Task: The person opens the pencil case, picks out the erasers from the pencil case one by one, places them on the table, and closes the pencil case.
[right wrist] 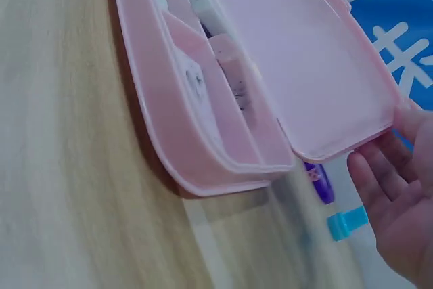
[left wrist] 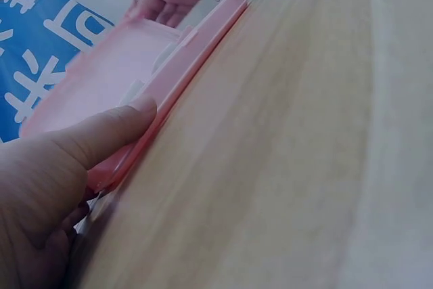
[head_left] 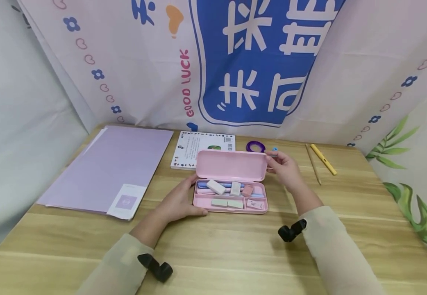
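A pink pencil case (head_left: 200, 207) sits on the table with its lid (head_left: 232, 164) raised. Its compartments hold several erasers, among them a white eraser (head_left: 216, 187) and a reddish-pink eraser (head_left: 248, 190), lying over blue and pale pens (head_left: 203, 185). My left hand (head_left: 178, 201) grips the left end of the case; in the left wrist view the thumb (left wrist: 128, 123) lies along its front wall and the other fingers are partly hidden. At the lid's right corner, my right hand (head_left: 282, 168) pinches the edge between thumb and fingers, seen closely in the right wrist view.
Behind the lid lie a white book (head_left: 184, 153), a purple tape ring (head_left: 251, 144) and a small blue item (head_left: 274, 149). A purple folder (head_left: 114, 164) with a white card (head_left: 128, 194) covers the left. A pencil (head_left: 313, 164) and a yellow pen (head_left: 323, 159) lie right.
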The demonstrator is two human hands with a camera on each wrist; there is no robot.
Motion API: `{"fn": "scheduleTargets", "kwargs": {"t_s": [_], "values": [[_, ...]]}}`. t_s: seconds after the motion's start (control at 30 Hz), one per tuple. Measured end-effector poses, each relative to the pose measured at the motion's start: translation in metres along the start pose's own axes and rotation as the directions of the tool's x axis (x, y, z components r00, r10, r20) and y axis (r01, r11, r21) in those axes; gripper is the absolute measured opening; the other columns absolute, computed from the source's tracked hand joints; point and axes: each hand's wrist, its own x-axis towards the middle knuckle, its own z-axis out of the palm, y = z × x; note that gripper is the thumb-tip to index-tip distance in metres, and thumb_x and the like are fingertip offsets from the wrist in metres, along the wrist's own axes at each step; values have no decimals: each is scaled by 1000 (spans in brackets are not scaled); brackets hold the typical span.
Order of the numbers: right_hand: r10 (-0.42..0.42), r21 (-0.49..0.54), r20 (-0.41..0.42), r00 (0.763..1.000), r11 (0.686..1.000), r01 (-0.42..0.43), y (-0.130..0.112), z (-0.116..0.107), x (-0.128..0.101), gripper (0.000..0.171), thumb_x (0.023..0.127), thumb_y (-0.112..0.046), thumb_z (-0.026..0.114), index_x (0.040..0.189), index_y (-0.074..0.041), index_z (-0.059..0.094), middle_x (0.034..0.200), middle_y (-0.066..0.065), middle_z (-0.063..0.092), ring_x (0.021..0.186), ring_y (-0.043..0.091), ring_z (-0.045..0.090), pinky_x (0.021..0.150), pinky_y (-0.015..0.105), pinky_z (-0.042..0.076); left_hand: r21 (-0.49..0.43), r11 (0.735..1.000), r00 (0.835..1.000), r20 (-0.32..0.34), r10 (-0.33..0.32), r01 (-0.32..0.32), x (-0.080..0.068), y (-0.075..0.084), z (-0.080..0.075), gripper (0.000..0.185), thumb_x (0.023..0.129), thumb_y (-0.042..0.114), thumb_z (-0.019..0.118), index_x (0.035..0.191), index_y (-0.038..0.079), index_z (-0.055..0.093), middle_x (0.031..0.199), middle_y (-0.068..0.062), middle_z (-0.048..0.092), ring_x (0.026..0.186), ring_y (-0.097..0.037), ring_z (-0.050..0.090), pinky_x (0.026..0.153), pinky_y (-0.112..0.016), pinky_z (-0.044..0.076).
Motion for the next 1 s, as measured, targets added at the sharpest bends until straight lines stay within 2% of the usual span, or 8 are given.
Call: {"fn": "scheduleTargets", "kwargs": {"t_s": [0.2,0.37,0.53,0.63,0.7,0.77,0.87,1.0], "values": [[69,18,-30,997,997,-68,15,9,12,43,100,-9,52,143,-4,48,90,-8,57,75,0,57,71,18,56,8,1000,998,50,-29,29,-2,4,-4,110,66,42,89,153,9,30,156,-17,36,145,-35,33,119,-52,30],[71,-39,-62,996,997,-74,19,10,14,43,99,-12,55,142,-6,51,97,1,61,77,3,56,69,15,53,7,1000,997,74,-30,30,-3,5,-6,104,71,36,86,153,7,30,155,-19,35,145,-36,32,119,-50,29],[-16,-116,-145,989,993,-1,11,8,2,49,96,-18,60,141,-2,49,127,19,58,107,18,54,86,16,47,27,999,996,83,-25,22,-4,4,-7,103,70,41,86,152,8,33,155,-19,36,144,-36,34,119,-51,30],[-66,-128,-164,984,991,45,2,14,-14,47,95,-17,62,138,-1,51,133,20,55,118,26,51,99,29,45,41,999,995,94,-32,29,-5,1,-9,103,70,42,85,152,9,33,156,-18,36,144,-37,34,119,-52,30],[-89,-177,-127,988,982,66,-5,24,-26,45,94,-19,64,135,-3,54,131,17,57,120,28,51,103,38,44,45,999,995,97,-32,27,-5,-1,-10,102,70,42,85,152,10,33,156,-18,36,144,-37,34,119,-52,29],[-96,-255,-47,994,964,81,-10,38,-37,44,93,-23,65,133,-9,57,130,13,58,120,28,52,105,44,45,38,999,995,98,-20,16,-5,-3,-11,101,71,41,84,152,10,33,155,-19,36,144,-38,34,119,-53,29],[-127,-393,114,985,905,162,-16,62,-48,46,91,-29,68,134,-13,59,130,10,61,124,29,52,107,49,45,25,1000,995,98,-5,2,-5,-4,-11,100,71,41,84,152,9,34,155,-19,37,144,-38,34,118,-53,29],[-173,-550,260,950,782,293,-18,90,-53,47,88,-35,71,129,-13,65,124,8,66,121,27,54,105,44,45,13,1000,995,95,7,-9,-4,-5,-11,99,72,40,84,152,8,34,155,-20,37,144,-37,34,118,-53,30]]}}
